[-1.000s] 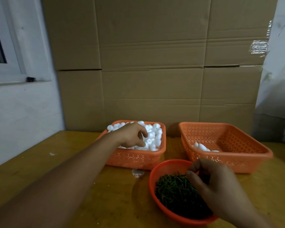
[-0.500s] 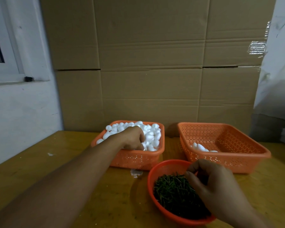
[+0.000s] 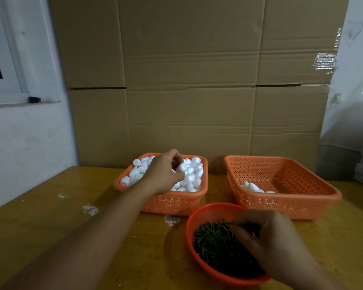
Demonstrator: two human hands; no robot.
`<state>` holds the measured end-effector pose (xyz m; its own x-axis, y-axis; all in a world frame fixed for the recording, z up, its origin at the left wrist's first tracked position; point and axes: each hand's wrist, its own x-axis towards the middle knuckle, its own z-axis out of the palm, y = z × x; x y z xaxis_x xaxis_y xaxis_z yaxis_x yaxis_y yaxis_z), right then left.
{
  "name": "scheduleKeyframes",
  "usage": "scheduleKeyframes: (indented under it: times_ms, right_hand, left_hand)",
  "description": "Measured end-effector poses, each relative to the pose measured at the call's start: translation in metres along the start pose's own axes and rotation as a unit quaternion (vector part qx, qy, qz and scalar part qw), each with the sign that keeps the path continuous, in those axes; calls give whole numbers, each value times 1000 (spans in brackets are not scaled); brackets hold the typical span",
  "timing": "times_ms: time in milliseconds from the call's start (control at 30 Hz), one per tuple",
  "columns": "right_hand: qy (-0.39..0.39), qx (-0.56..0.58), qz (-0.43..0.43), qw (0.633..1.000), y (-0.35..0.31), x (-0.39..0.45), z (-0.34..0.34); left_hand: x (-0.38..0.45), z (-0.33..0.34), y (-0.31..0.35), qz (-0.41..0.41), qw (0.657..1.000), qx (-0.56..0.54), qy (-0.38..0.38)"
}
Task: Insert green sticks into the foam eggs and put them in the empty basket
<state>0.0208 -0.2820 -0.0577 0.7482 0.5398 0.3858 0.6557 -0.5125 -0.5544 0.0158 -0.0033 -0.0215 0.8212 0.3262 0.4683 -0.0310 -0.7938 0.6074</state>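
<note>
Flattened cardboard sheets stand behind a yellow wooden worktop, with a white wall and window frame to the left. On the worktop sit three orange containers: a full basket heaped with white foam eggs, a nearly empty basket to its right with a few finished eggs lying in its near left corner, and a round bowl of green sticks nearest the camera.

The left hand is over the full basket, its fingers curled and pinching one foam egg just above the heap. The right hand is down in the bowl with its fingers bunched together among the sticks; whether they have a stick pinched I cannot tell, since the hand hides their tips.

The step in hand looks like picking up one egg and one stick. To do it well, hold the egg lightly so the soft foam does not dent, draw out a single stick rather than a clump, then bring both together above the worktop and push the stick straight in along the egg's long axis before dropping it in the right-hand basket.
</note>
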Motion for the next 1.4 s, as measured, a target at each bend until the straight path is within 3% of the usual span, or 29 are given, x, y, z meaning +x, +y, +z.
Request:
scheduleKeyframes:
  times_ms: [200,533,733,967,1100,1400]
  right_hand:
    - [-47,-69,0,996,0,-2,1]
    - [-73,-133,4,988,-3,-3,2]
    - [-106,-145,-2,984,-6,-1,4]
    - [-198,-162,-10,967,-13,7,11]
    - [-203,-171,0,964,-13,13,17]
    - [-215,-201,11,956,-12,20,22]
  left_hand:
    - [-21,9,8,74,992,-100,1]
    - [-44,20,26,86,977,-189,-42]
    - [-51,16,31,83,951,-270,-122]
    - [-62,18,45,105,945,-240,-197]
    - [-64,16,54,112,931,-256,-234]
    - [-62,17,57,21,903,-376,-209]
